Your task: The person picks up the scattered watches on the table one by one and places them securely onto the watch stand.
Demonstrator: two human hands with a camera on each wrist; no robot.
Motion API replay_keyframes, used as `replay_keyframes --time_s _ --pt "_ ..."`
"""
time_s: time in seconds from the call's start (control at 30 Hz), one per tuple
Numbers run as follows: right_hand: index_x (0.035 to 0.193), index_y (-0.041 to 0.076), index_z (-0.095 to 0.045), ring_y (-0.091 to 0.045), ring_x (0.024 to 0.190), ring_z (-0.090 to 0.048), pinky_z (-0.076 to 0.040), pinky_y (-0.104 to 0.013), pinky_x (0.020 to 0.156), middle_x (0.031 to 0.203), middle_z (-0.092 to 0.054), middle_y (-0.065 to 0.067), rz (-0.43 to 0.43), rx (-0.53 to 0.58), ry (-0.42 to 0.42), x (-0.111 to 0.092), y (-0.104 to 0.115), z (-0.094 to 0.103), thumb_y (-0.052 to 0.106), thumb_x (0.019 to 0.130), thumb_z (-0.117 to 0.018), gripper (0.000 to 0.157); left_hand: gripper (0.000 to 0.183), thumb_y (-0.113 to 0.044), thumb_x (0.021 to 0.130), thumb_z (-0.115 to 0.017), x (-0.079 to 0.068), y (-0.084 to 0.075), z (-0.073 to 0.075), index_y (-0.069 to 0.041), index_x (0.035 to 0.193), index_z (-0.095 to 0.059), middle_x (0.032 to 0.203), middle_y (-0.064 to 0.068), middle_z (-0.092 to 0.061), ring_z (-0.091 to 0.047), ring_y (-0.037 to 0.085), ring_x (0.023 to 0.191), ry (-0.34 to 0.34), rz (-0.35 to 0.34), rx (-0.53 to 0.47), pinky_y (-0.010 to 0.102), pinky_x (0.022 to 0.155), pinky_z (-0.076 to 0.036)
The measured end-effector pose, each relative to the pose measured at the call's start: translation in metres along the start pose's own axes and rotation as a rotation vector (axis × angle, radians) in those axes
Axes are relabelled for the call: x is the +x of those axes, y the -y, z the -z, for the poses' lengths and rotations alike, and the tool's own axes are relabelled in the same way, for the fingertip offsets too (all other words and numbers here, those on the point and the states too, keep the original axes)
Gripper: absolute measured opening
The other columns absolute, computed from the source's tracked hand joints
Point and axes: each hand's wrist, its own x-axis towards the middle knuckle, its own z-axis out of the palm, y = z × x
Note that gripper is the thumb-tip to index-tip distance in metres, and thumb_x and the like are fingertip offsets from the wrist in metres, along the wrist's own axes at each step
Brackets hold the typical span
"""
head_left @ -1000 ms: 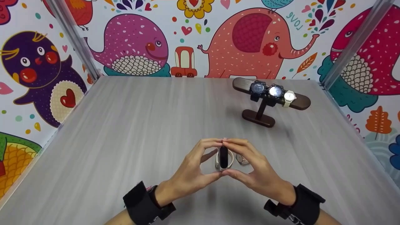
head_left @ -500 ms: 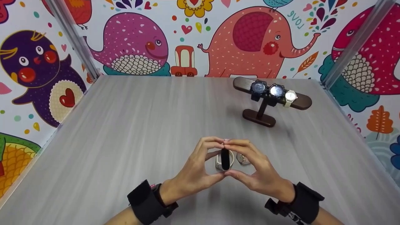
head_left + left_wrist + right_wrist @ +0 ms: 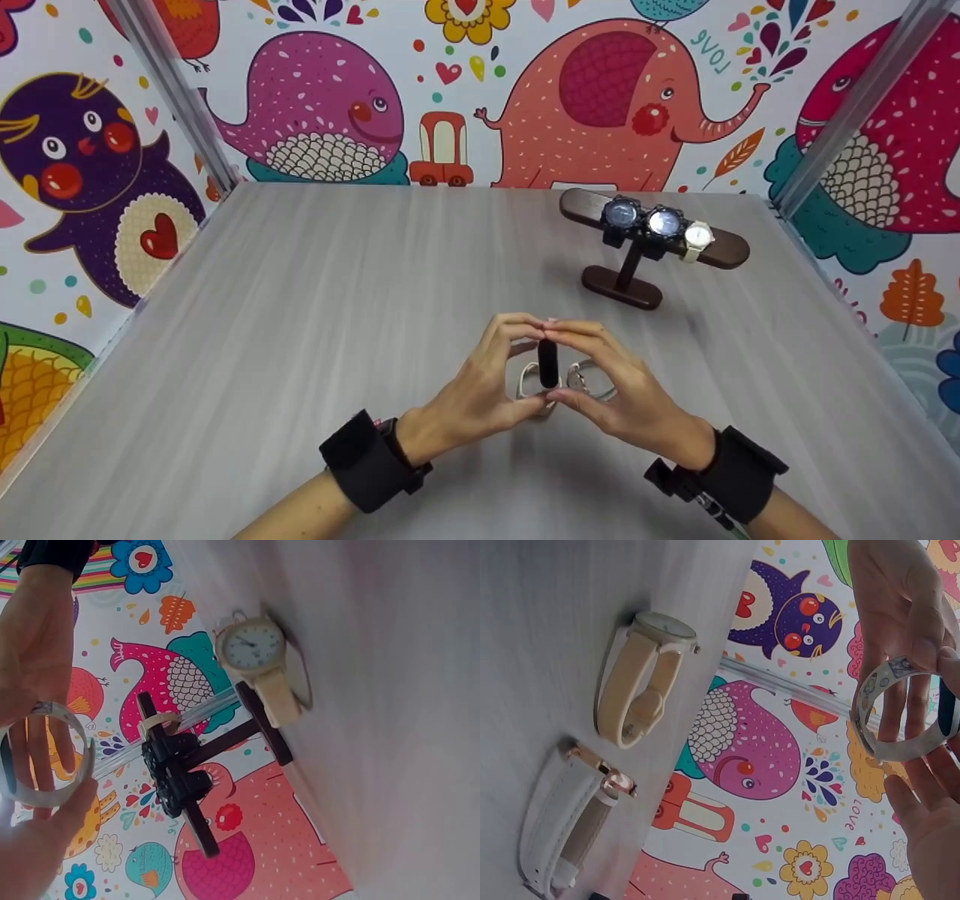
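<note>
My left hand (image 3: 480,379) and right hand (image 3: 637,382) together pinch a fitness band (image 3: 548,364) by its ends, thumbs below and fingertips above. Its dark oblong screen faces me. The wrist views show its closed white strap (image 3: 52,797), with small printed patterns along the side in the right wrist view. Beneath the hands, a watch with a cream strap (image 3: 619,690) stands on the table. Beside it is a white-strapped watch (image 3: 562,814) with a rose-gold case. In the head view, my right fingers partly cover the white-strapped watch.
Toward the back right of the grey table (image 3: 337,300) stands a dark wooden watch stand (image 3: 727,250). Two dark watches and a pale-strapped watch (image 3: 698,237) sit on its bar. Walls with cartoon prints and metal posts (image 3: 172,97) border the table.
Both hands have moved slightly up and right in the head view, carrying the fitness band along. More of the two watches on the table now shows beneath and between the hands.
</note>
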Motion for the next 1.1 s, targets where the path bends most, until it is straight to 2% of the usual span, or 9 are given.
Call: replay_keyframes --time_s 0.07,0.13,0.3,0.43,0.57,0.73,0.83,0.97,1.1 --pt "0.136 -0.011 -0.051 -0.018 0.137 -0.050 -0.052 -0.018 0.100 0.138 -0.053 -0.025 0.002 0.005 0.010 0.003 -0.003 0.003 0.004 0.082 -0.080 0.063 0.061 0.005 0.079 -0.078 0.005 0.004 0.002 0.005 0.128 -0.042 0.133 0.022 -0.045 -0.050 0.033 0.129 0.005 -0.026 0.022 0.030 0.110 -0.048" --pt "0.136 -0.011 -0.051 -0.018 0.138 -0.049 -0.051 -0.018 0.102 0.139 -0.052 -0.025 0.004 -0.039 0.017 0.007 -0.006 0.009 0.006 0.082 -0.080 0.063 0.062 0.003 0.078 -0.079 0.011 0.009 0.004 0.006 0.128 -0.043 0.132 0.022 -0.046 -0.051 0.033 0.128 0.006 -0.054 0.049 0.030 0.111 -0.048" --pt "0.135 -0.009 -0.053 -0.021 0.138 -0.049 -0.038 -0.027 0.118 0.140 -0.054 -0.021 -0.025 -0.233 -0.006 0.016 -0.018 0.033 0.022 0.085 -0.077 0.063 0.064 -0.007 0.079 -0.083 0.033 0.027 0.008 0.006 0.129 -0.045 0.129 0.022 -0.049 -0.053 0.032 0.123 -0.002 -0.070 0.126 0.033 0.107 -0.052" --pt "0.135 -0.005 -0.056 -0.015 0.138 -0.048 -0.037 -0.023 0.118 0.138 -0.056 -0.022 -0.135 -0.309 -0.066 0.018 -0.028 0.054 0.011 0.082 -0.080 0.060 0.066 -0.010 0.080 -0.082 0.050 0.044 0.014 0.005 0.133 -0.046 0.130 0.020 -0.050 -0.055 0.029 0.121 0.002 -0.007 0.169 0.032 0.104 -0.053" --pt "0.136 -0.002 -0.056 -0.009 0.138 -0.046 -0.036 -0.018 0.117 0.139 -0.055 -0.021 -0.253 -0.359 -0.119 0.017 -0.036 0.075 -0.004 0.076 -0.081 0.065 0.064 -0.009 0.079 -0.083 0.067 0.066 0.019 0.004 0.134 -0.051 0.132 0.019 -0.054 -0.057 0.028 0.122 0.010 0.065 0.176 0.033 0.103 -0.053" --pt "0.139 -0.001 -0.054 -0.023 0.144 -0.042 -0.031 -0.013 0.117 0.146 -0.051 -0.020 -0.401 -0.485 -0.135 0.018 -0.050 0.112 0.000 0.078 -0.081 0.067 0.064 -0.003 0.079 -0.082 0.095 0.093 0.024 0.005 0.134 -0.051 0.134 0.019 -0.057 -0.055 0.030 0.130 0.024 0.153 0.185 0.036 0.114 -0.045" --pt "0.142 0.001 -0.052 -0.036 0.144 -0.038 -0.031 -0.035 0.124 0.150 -0.046 -0.020 -0.505 -0.510 -0.124 0.017 -0.057 0.134 0.003 0.080 -0.081 0.068 0.064 0.002 0.079 -0.080 0.112 0.106 0.026 0.006 0.135 -0.050 0.136 0.020 -0.057 -0.054 0.031 0.131 0.028 0.200 0.220 0.037 0.116 -0.043" --pt "0.144 0.002 -0.051 -0.044 0.141 -0.036 -0.030 -0.068 0.115 0.150 -0.043 -0.023 -0.633 -0.506 -0.114 0.008 -0.063 0.156 0.007 0.082 -0.081 0.069 0.063 0.005 0.081 -0.077 0.129 0.120 0.032 0.005 0.137 -0.049 0.138 0.020 -0.056 -0.054 0.029 0.131 0.065 0.256 0.292 0.037 0.115 -0.044" --pt "0.143 0.001 -0.052 -0.047 0.137 -0.039 -0.032 -0.071 0.110 0.146 -0.045 -0.026 -0.714 -0.519 -0.137 -0.007 -0.071 0.161 0.006 0.083 -0.080 0.067 0.062 0.008 0.083 -0.075 0.141 0.130 0.038 0.001 0.139 -0.049 0.140 0.017 -0.056 -0.052 0.027 0.134 0.098 0.334 0.325 0.036 0.116 -0.043"
